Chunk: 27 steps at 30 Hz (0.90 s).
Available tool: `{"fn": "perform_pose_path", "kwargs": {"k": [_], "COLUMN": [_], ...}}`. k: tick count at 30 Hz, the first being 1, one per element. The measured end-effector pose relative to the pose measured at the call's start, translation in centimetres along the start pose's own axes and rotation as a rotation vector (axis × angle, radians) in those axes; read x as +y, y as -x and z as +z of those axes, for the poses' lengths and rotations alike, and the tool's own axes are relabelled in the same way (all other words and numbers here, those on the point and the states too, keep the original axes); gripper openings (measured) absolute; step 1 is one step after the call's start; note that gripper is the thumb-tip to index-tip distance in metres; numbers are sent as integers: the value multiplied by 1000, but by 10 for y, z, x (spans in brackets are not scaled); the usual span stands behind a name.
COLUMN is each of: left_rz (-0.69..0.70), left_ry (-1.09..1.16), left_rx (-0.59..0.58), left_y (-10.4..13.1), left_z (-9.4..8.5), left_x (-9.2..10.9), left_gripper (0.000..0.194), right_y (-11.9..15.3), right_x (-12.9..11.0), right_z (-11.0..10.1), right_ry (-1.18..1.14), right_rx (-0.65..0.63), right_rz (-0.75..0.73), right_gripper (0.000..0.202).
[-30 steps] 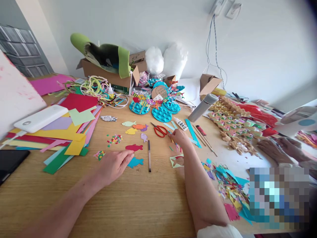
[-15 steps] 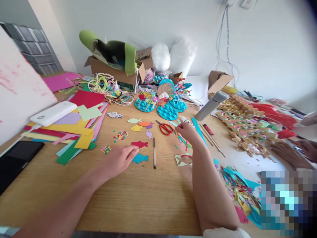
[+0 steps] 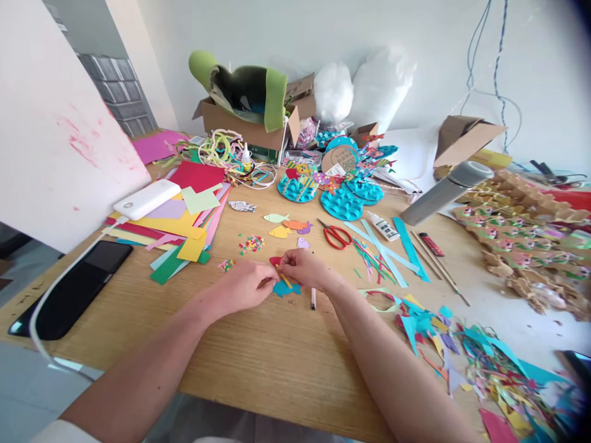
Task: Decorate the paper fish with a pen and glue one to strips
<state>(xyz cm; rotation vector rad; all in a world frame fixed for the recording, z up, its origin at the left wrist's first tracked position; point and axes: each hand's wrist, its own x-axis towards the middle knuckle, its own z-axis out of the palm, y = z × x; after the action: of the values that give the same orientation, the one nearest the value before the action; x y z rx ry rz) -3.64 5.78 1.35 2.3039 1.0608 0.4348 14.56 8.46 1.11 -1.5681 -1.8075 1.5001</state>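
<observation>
My right hand (image 3: 302, 269) is closed in a pinch on a narrow yellow paper strip (image 3: 286, 280), which slants down over the blue paper fish (image 3: 287, 290). My left hand (image 3: 244, 284) is just left of it, thumb and fingers drawn together; whatever they grip is hidden. Between the hands a bit of the red paper fish (image 3: 276, 261) shows, mostly covered. A pen (image 3: 313, 299) lies partly under my right wrist. Farther off are green (image 3: 276, 218), orange (image 3: 297, 225), yellow (image 3: 280, 232) and lilac (image 3: 303, 243) paper fish, with small confetti pieces (image 3: 252, 244) to their left.
Red-handled scissors (image 3: 338, 237), thin paper strips (image 3: 375, 261) and a glue bottle (image 3: 383, 226) lie right of centre. Coloured paper (image 3: 198, 178), a power bank (image 3: 146, 199) and a phone (image 3: 69, 289) are at left. A grey flask (image 3: 446, 194) and scraps (image 3: 489, 357) are at right.
My right hand has come from the paper strips near the scissors to the middle, bringing a yellow strip. My left hand stays by the fish. The view has shifted.
</observation>
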Motion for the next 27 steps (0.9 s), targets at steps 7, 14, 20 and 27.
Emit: {"fn": "perform_pose_path", "kwargs": {"k": [7,14,20,27], "left_rz": [22,-248,-257,-260], "left_ry": [64,321,586,556], "left_rx": [86,233,112,108], "left_y": [-1,-5,-8,-9], "left_z": [0,-5,-2,1], "left_x": [0,-3,-8,-7], "left_gripper": [18,31,22,14], "right_y": [3,10,12,12], "right_x": [-3,-12,-15,-14], "right_z": [-6,-7,0,-6], "right_ry": [-145,-510,-579,-464], "right_rx": [-49,-52,-31,-73], "right_rz": [46,-82,-116,-97], "right_gripper": [23,37,44,40]}}
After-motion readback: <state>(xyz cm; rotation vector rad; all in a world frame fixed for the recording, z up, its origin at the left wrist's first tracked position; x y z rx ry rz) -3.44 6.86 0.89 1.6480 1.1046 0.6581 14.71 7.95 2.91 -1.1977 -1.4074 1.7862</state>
